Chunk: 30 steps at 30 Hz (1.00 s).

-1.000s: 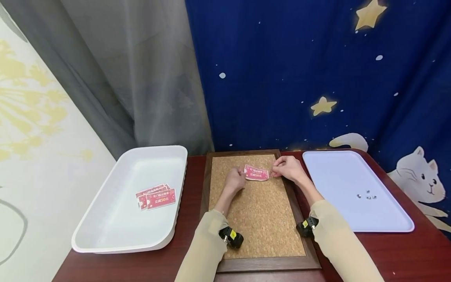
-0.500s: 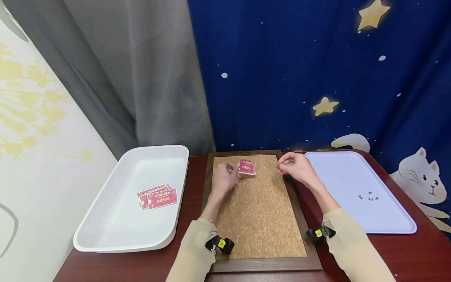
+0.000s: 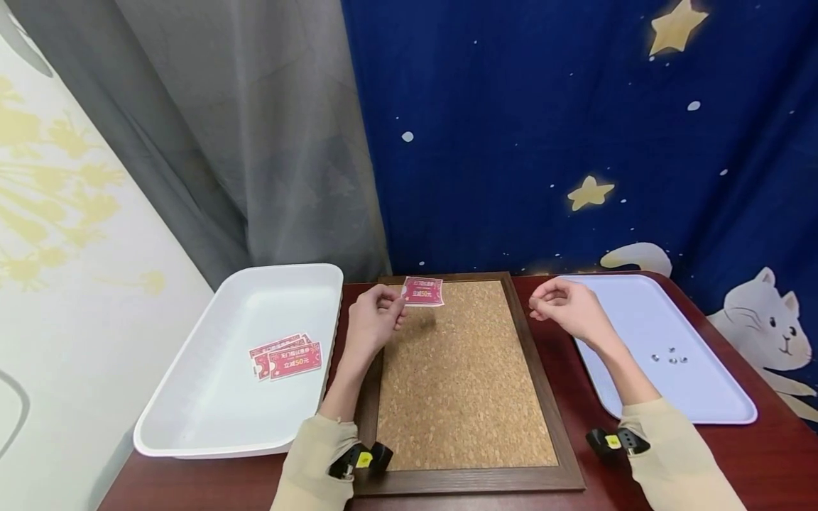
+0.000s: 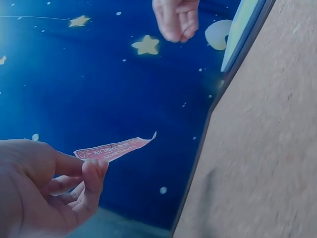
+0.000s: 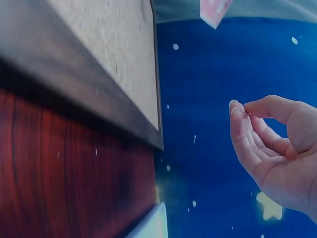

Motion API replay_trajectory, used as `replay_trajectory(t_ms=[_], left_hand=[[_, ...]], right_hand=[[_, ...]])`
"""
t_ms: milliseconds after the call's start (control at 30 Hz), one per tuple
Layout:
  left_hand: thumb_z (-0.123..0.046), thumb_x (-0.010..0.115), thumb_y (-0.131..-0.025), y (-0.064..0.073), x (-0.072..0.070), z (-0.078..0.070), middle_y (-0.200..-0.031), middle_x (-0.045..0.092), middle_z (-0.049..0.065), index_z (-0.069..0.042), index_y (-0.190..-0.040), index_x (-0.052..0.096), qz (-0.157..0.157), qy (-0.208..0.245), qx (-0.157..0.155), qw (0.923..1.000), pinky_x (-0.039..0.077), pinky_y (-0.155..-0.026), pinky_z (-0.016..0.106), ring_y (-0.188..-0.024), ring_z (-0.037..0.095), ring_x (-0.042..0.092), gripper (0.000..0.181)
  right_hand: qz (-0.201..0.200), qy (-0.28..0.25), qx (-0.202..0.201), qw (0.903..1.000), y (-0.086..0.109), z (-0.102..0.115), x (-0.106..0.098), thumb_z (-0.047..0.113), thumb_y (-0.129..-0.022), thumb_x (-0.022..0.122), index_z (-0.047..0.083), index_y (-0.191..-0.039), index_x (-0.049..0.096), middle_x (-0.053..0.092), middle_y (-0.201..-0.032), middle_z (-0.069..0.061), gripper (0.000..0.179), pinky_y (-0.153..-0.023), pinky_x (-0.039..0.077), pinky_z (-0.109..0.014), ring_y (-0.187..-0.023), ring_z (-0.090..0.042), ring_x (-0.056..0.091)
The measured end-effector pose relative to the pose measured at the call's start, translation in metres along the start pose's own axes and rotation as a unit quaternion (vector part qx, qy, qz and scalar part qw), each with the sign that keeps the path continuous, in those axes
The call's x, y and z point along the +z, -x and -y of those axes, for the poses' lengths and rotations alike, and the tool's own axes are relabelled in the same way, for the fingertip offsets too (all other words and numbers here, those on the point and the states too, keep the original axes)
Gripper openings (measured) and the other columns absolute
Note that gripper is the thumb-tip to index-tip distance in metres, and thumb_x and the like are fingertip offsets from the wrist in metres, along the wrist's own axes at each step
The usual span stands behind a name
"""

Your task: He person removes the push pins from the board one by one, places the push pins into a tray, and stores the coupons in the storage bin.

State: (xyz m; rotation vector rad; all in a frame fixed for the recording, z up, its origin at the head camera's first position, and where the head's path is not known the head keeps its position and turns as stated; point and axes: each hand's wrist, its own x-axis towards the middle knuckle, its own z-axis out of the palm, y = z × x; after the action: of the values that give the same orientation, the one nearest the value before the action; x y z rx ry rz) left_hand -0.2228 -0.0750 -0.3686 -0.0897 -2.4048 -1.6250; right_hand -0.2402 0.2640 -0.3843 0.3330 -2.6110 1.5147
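My left hand [image 3: 373, 321] pinches a red-pink coupon [image 3: 424, 292] by its left end, above the upper left of a framed cork board [image 3: 469, 383]. In the left wrist view the coupon [image 4: 119, 148] is held between thumb and fingers, its far corner curled up. Its shadow falls on the cork, apart from the paper. My right hand [image 3: 569, 309] hovers between the board and the lavender tray. Thumb and fingertips of that right hand [image 5: 277, 144] meet in the right wrist view; a tiny dark speck shows between them, too small to identify.
A white deep tray [image 3: 192, 383] with several similar coupons [image 3: 294, 360] stands left of the board. On the right, a shallow lavender tray [image 3: 629, 312] bears several small shiny metal pieces [image 3: 672, 360]. Curtains [image 3: 460, 142] hang behind the dark red table [image 3: 639, 490].
The coupon has left the cork and moved left and up with my left hand. My right hand has come away from the coupon's right end and moved right, past the board's frame.
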Motion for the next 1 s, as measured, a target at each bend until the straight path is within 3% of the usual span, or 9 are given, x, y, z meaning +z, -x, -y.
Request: replay_trajectory(t_ms=[167, 333, 600, 900, 1000], left_hand=[[-0.004, 0.065, -0.097, 0.004, -0.022, 0.005, -0.080, 0.071, 0.018, 0.005, -0.095, 0.066, -0.007, 0.011, 0.000, 0.9999, 0.058, -0.060, 0.032, -0.059, 0.014, 0.067, 0.009], [-0.002, 0.064, -0.097, 0.007, -0.045, 0.018, -0.085, 0.071, 0.022, 0.006, -0.097, 0.066, -0.015, 0.017, -0.013, 0.9997, 0.058, -0.060, 0.028, -0.061, 0.011, 0.066, 0.008], [-0.006, 0.063, -0.098, 0.012, -0.081, 0.037, -0.084, 0.073, 0.019, 0.006, -0.099, 0.067, -0.035, -0.036, -0.017, 0.9986, 0.054, -0.057, 0.021, -0.060, 0.009, 0.066, 0.012], [-0.015, 0.063, -0.100, 0.020, -0.120, 0.055, -0.090, 0.073, 0.017, 0.004, -0.107, 0.068, -0.059, -0.104, -0.054, 0.9914, 0.051, -0.061, 0.018, -0.067, 0.008, 0.066, 0.021], [-0.015, 0.061, -0.100, 0.023, -0.131, 0.061, -0.092, 0.073, 0.017, 0.003, -0.111, 0.068, -0.073, -0.123, -0.068, 0.9873, 0.049, -0.061, 0.018, -0.072, 0.013, 0.067, 0.022]], right_hand=[[-0.010, 0.016, 0.005, 0.9998, 0.008, -0.012, -0.017, 0.015, -0.096, 0.070, -0.007, -0.105, 0.064, 0.072, -0.088, -0.015, 0.024, -0.070, 0.054, -0.021, -0.075, -0.013, 0.071], [-0.027, 0.044, 0.015, 0.9986, 0.014, -0.022, -0.033, 0.019, -0.097, 0.068, -0.005, -0.105, 0.064, 0.073, -0.087, -0.012, 0.025, -0.069, 0.053, -0.020, -0.075, -0.012, 0.070], [-0.038, 0.062, 0.019, 0.9972, 0.023, -0.037, -0.056, 0.020, -0.098, 0.067, -0.007, -0.106, 0.064, 0.074, -0.089, -0.013, 0.028, -0.068, 0.052, -0.018, -0.075, -0.011, 0.070], [-0.047, 0.086, 0.035, 0.9946, 0.032, -0.060, -0.078, 0.019, -0.099, 0.066, -0.007, -0.106, 0.063, 0.075, -0.087, -0.010, 0.028, -0.067, 0.053, -0.020, -0.075, -0.013, 0.072], [-0.046, 0.097, 0.041, 0.9934, 0.034, -0.066, -0.085, 0.019, -0.100, 0.066, -0.007, -0.106, 0.063, 0.075, -0.086, -0.011, 0.028, -0.067, 0.053, -0.020, -0.075, -0.014, 0.072]])
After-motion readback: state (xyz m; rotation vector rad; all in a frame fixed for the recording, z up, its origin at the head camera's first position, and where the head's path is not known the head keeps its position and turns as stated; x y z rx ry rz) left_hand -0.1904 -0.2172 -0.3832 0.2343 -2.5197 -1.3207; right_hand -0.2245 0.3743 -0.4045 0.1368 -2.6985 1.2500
